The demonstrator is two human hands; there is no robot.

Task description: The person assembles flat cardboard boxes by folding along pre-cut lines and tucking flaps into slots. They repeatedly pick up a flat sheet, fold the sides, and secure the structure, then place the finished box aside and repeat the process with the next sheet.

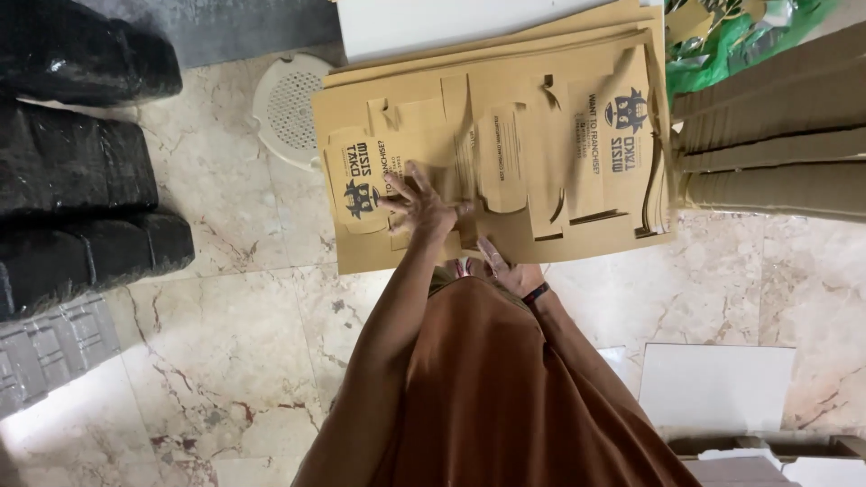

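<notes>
Separating one flat die-cut carton blank from the stack of blanks (541,135) is the step in hand, judged from how the hands lie. The stack is kraft brown, printed in dark ink, and rests flat in front of the person, above the marble floor (225,343); what carries it is hidden beneath it.

The left hand (419,203) lies on the top blank (379,180) near its printed end, fingers spread and pressing down, not closed around anything. The right hand (510,271) sits at the near edge of the stack with its fingers extended against the cardboard; whether they pinch the edge or only touch it cannot be told. A dark band shows at that wrist.

For a clean lift:
- Hold the rest of the stack down with the flat palm.
- Take the edge of the top blank only, checking that no second sheet clings by its cut tabs.
- Lift evenly, since the slotted flaps appear thin and likely to tear or crease if pulled at an angle.

Nearby: folded cartons (776,135) stacked to the right, black wrapped bundles (81,162) to the left, a white perforated plastic piece (289,104) beside the stack.
</notes>
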